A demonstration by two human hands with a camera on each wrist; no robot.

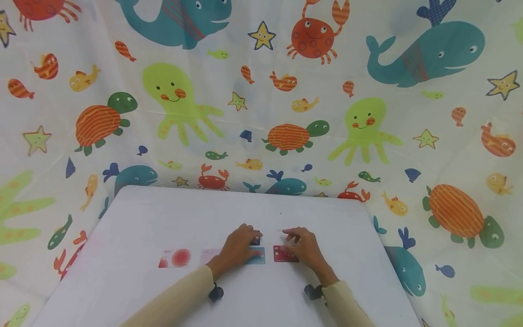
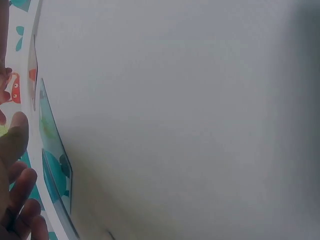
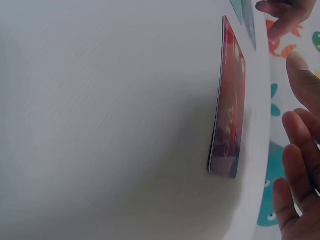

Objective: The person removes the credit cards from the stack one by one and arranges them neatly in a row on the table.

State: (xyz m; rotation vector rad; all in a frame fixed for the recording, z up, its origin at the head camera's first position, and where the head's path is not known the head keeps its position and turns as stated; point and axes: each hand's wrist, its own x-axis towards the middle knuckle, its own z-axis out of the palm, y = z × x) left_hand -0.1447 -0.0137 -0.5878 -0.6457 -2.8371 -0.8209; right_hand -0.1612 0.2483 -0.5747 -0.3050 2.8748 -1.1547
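My left hand [image 1: 239, 245] hovers over a blue card [image 1: 256, 256] and a dark card [image 1: 255, 240], partly covering both. Its thumb and fingers are apart and grip nothing in the left wrist view, where the hand [image 2: 17, 185] is at the left edge. Over the right part of a red bank card [image 1: 282, 254] is my right hand [image 1: 304, 247], fingers loosely bent. The right wrist view shows that red card [image 3: 230, 105] flat on the table, with the fingers of the right hand [image 3: 302, 155] apart from it.
Left of my left hand lie a pale pink card [image 1: 209, 255] and a white card with red circles [image 1: 175, 258], roughly in a row. The white table [image 1: 163, 213] meets a curtain [image 1: 229, 150] printed with sea animals. Small dark devices [image 1: 215, 293] sit at both wrists.
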